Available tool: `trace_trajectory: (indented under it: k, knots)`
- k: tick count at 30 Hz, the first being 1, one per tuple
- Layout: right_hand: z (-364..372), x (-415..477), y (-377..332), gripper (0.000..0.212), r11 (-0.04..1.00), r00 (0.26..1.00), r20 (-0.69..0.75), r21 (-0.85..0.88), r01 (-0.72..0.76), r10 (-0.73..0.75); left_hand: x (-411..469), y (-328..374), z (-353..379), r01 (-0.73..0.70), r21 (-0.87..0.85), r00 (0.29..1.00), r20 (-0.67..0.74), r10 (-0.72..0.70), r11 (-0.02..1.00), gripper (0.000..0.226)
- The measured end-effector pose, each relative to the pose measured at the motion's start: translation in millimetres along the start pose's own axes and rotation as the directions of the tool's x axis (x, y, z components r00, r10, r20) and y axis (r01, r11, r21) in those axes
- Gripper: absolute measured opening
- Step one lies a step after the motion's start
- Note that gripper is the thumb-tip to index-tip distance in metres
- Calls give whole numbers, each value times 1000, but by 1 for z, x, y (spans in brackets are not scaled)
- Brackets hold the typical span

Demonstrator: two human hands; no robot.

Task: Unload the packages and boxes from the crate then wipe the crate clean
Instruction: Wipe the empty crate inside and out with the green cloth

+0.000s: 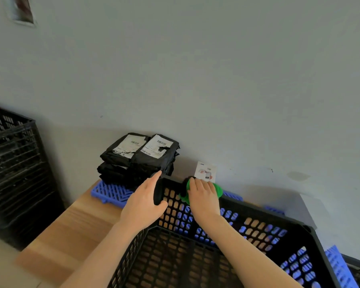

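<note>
Closest to the camera stands a black mesh crate (258,225), resting on the wooden surface (75,225) toward its right side. Wood shows through the holes in the crate's floor and left wall, and blue shows through the holes of its far wall.

The left hand (142,204) grips the crate's far left corner. Its thumb is hooked inside the rim, while its fingers run up the outside of the corner with the index finger stretched along the edge.

The right hand (204,198) is on the far rim, just beside the left one. Its fingers are bent down over a bunched green cloth (217,189) and hold it against the top of the rim. Both forearms reach out over the open crate.

A stack of black packages (137,156) lies outside the crate at the far edge of the surface, close to the wall (195,80). The two packages on top lie side by side and carry torn white labels with barcodes. The stack sits on a blue plastic grid mat (110,192), which runs along the far edge and passes behind the crate. More blue grid shows past the crate's right corner.

A small white box (205,171) stands against the wall, just behind the green cloth and to the right of the packages; its print is too small to read.

Beyond the left edge of the surface rises a tall stack of black crates (13,173). A framed picture (22,9) hangs high on the wall at the far left.
</note>
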State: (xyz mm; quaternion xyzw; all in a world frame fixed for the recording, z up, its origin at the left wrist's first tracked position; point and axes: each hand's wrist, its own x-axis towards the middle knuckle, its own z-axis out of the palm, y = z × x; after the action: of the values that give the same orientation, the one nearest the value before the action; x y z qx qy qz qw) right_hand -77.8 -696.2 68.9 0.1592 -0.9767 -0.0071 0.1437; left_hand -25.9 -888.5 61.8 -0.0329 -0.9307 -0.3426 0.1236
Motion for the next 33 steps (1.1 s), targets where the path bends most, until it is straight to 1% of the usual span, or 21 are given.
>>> trace_trajectory:
  k: [2, 6, 12, 15, 18, 21, 24, 26, 30, 33]
  knots:
    - [3, 19, -24, 48, 998, 998, 12, 5, 57, -57, 0, 0, 0, -17, -39, 1000, -24, 16, 999, 89]
    - [10, 43, -54, 62, 991, 990, 46, 3, 136, -136, 1, -5, 4, -35, -64, 998, -46, 32, 997, 91]
    - [15, 33, -40, 67, 985, 985, -1, -3, 172, -172, 4, -6, 2, -37, -18, 998, -45, 36, 999, 89]
    - [10, 18, -17, 67, 990, 990, 18, -17, 138, -138, 4, -7, 1, -21, 20, 1000, -19, 21, 1000, 89]
    - [3, -3, 18, 55, 992, 995, 21, -73, 100, -99, 5, -8, 1, -7, 74, 1000, 0, 7, 997, 88]
    - [-4, -27, 59, 47, 993, 997, -17, -99, 67, -69, 3, -7, 4, -17, 132, 1000, 3, 17, 991, 87]
    - [-12, -50, 96, 49, 983, 998, -24, -171, 59, -64, 3, -7, 5, -54, 198, 998, 35, 48, 979, 90]
    - [-18, -63, 118, 51, 976, 999, -27, -215, 33, -40, 2, -8, 4, -49, 225, 998, 57, 37, 973, 91]
    - [-27, -88, 159, 50, 970, 993, 89, -236, -57, 80, 3, -11, 3, -18, 256, 995, 97, -7, 966, 90]
    - [-35, -104, 186, 53, 929, 965, 158, -339, -148, 212, 2, -11, 4, -9, 281, 995, 95, -19, 960, 91]
